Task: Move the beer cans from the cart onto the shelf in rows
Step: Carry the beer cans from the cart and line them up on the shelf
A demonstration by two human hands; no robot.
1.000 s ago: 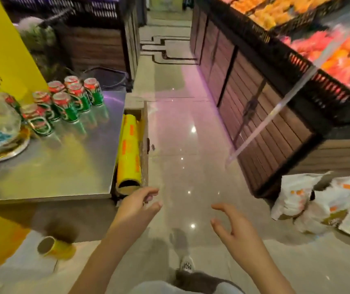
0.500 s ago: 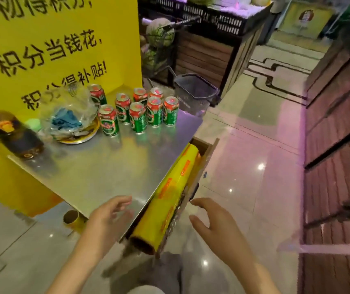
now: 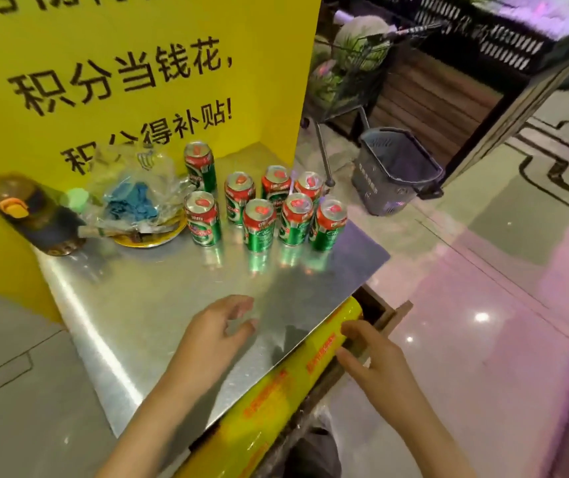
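1. Right hand [image 3: 376, 357], nearest: empty, fingers loosely spread and part-curled, fingertips over the yellow film roll [image 3: 314, 360] that lies along the near edge of the steel counter [image 3: 159, 326]. Whether it touches the roll, cannot tell. Forearm comes in low from the bottom right.

2. Left hand [image 3: 215, 331]: also empty, palm down over the bare steel, fingers relaxed and slightly bent, thumb toward the right hand. Nothing pinched. Forearm angles up from the bottom edge.

3. Beyond both hands, well apart from the fingertips: eight beer cans [image 3: 258, 215], upright, green bodies with red tops, standing on the far part of the counter. Front row is four, the nearest to reach; three more stand behind, one sits back by the yellow sign [image 3: 121, 63].

4. Handling, as a judgement: sealed cans, so fairly heavy for their size, rigid walls, smooth and likely slick. Best taken round the mid-body with thumb opposite the fingers. Neighbours stand close, so a top-down grip at the rim may suit the crowded ones.

5. Left of the cans: a plate [image 3: 152, 238] heaped with clear plastic bags, then a dark bottle [image 3: 34, 215] with an orange cap.

6. Farthest, past the counter's right corner: a grey basket [image 3: 396, 170] on the floor.
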